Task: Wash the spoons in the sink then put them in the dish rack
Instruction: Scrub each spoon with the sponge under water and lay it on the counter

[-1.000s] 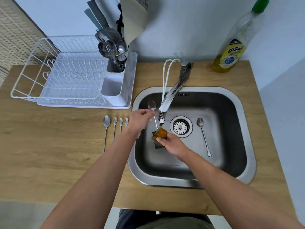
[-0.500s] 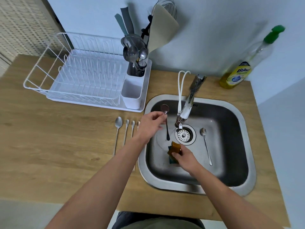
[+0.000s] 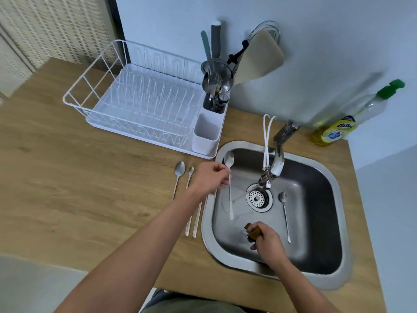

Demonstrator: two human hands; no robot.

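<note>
My left hand [image 3: 211,178] grips a long steel spoon [image 3: 229,177] by its upper handle, bowl up, over the left side of the steel sink [image 3: 316,276]. Low in the basin, my right hand [image 3: 268,243] is closed on an orange sponge [image 3: 253,232]. A second spoon [image 3: 284,213] lies flat on the sink floor, right of the drain [image 3: 257,197]. Several more spoons [image 3: 179,175] lie in a row on the wooden counter, left of the sink and partly under my left arm. The white dish rack [image 3: 140,107] stands at the back left; its cutlery holder [image 3: 206,134] has an empty front cup.
The tap [image 3: 278,154] reaches over the drain with white tubing looped beside it. A dish-soap bottle [image 3: 338,129] with a green cap leans at the back right. Utensils [image 3: 216,82] and a beige spatula fill the rack's rear cup.
My left hand has carried the spoon left, away from the tap towards the sink's left rim. My right hand with the sponge has dropped back to the basin's near side. The view has shifted left.
</note>
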